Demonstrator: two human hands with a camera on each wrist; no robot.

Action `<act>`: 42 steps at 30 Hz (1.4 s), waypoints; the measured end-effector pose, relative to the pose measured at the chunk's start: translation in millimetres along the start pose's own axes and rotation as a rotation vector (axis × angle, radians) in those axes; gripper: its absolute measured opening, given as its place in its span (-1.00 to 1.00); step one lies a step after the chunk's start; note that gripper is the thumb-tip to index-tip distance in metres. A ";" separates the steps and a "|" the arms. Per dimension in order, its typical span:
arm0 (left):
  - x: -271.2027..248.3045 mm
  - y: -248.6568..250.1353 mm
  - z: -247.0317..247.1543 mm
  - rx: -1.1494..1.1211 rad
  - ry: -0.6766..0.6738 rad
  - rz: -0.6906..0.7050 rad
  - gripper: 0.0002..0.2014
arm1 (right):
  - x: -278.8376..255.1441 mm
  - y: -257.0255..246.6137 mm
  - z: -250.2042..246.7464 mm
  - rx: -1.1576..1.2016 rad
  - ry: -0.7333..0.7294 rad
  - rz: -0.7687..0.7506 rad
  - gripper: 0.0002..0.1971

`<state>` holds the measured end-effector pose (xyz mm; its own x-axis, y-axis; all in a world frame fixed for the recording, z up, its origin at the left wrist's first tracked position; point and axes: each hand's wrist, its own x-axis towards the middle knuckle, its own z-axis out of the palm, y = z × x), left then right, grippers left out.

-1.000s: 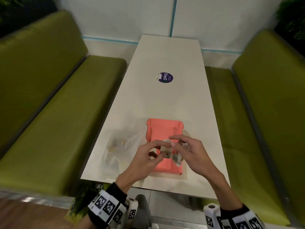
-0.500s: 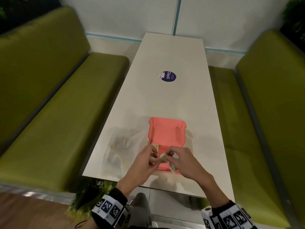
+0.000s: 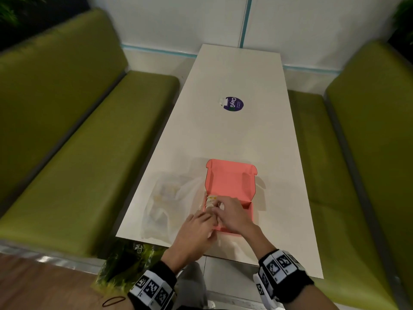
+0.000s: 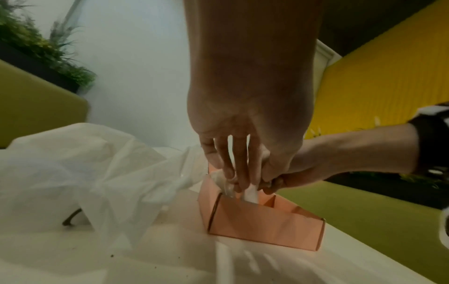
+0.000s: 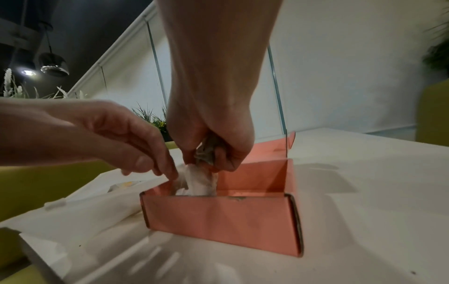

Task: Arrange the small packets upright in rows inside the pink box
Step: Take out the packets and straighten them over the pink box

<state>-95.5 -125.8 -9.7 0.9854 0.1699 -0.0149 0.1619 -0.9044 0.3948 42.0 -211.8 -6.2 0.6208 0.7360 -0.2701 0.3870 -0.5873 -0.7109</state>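
The pink box (image 3: pixel 248 211) lies open near the table's front edge, its lid (image 3: pixel 231 177) standing up behind it. Several small pale packets (image 3: pixel 210 201) stand in its far left corner. My right hand (image 3: pixel 220 205) reaches down into that corner and grips a crumpled packet (image 5: pixel 206 151) between thumb and fingers, over the standing packets (image 5: pixel 199 182). My left hand (image 3: pixel 201 222) comes in from the left with its fingers (image 4: pixel 239 180) stretched down, touching the packets' tops by the box's left wall (image 4: pixel 206 192). Much of the box floor is hidden by the hands.
A crumpled clear plastic bag (image 3: pixel 165 204) with more packets lies left of the box on the white table (image 3: pixel 234 135). A purple round sticker (image 3: pixel 233 104) sits mid-table. Green benches (image 3: pixel 78 153) flank both sides; the table's front edge is just below my hands.
Both hands have moved from above the box's front down into its left far corner, carrying the packets in. The head camera has tilted a little.
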 end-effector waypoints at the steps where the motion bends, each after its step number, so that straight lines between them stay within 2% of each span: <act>1: 1.3 -0.3 3.9 0.072 -0.033 0.013 -0.68 | 1.8 -0.3 2.0 -0.012 0.022 0.009 -0.89; 5: 4.5 -1.3 16.4 0.225 -0.066 0.070 -0.48 | 3.1 -0.9 7.6 0.013 0.053 -0.026 -0.96; 6: 5.4 -0.4 18.3 0.246 -0.066 0.077 -0.47 | 1.9 -1.1 7.8 0.032 0.058 -0.033 -0.98; 8: 6.7 -0.1 22.4 0.251 -0.064 0.069 -0.49 | -0.4 -0.3 6.4 0.062 0.085 -0.033 -0.91; 14: 8.2 0.7 22.7 0.203 0.071 0.085 -0.68 | -11.5 2.6 -6.2 0.187 0.167 0.034 -0.77; 19: 12.1 -0.2 14.5 0.192 0.029 0.010 -0.53 | -25.4 11.2 -19.9 0.287 0.255 0.023 -0.76; 21: 12.3 -0.4 11.5 0.171 0.015 0.014 -0.54 | -28.3 18.0 -21.7 0.305 0.257 0.031 -0.75; 24: 14.0 1.0 6.3 0.029 0.071 0.047 -0.71 | -33.7 21.8 -25.6 0.358 0.209 0.056 -0.72; 27: 19.9 5.3 -3.9 -0.202 0.110 0.026 -0.77 | -38.7 19.7 -30.4 0.506 0.203 0.035 -0.67; 31: 31.4 9.1 -12.7 -0.593 0.093 -0.121 -0.68 | -44.4 9.9 -38.1 0.669 0.209 -0.037 -0.63; 35: 38.5 10.2 -18.0 -1.016 0.130 -0.308 -0.78 | -47.4 2.9 -42.2 0.773 0.242 -0.085 -0.65; 37: 40.5 9.7 -21.1 -1.085 0.189 -0.305 -0.84 | -48.6 1.3 -41.6 0.784 0.244 -0.086 -0.65; 42: 40.5 8.8 -26.5 -1.074 0.301 -0.224 -0.97 | -51.7 3.8 -35.9 0.788 0.246 -0.052 -0.67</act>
<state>-55.5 -116.5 17.6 0.8637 0.5036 -0.0201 0.0603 -0.0637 0.9961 35.9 -264.1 28.3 0.7820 0.6075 -0.1396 -0.1157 -0.0786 -0.9902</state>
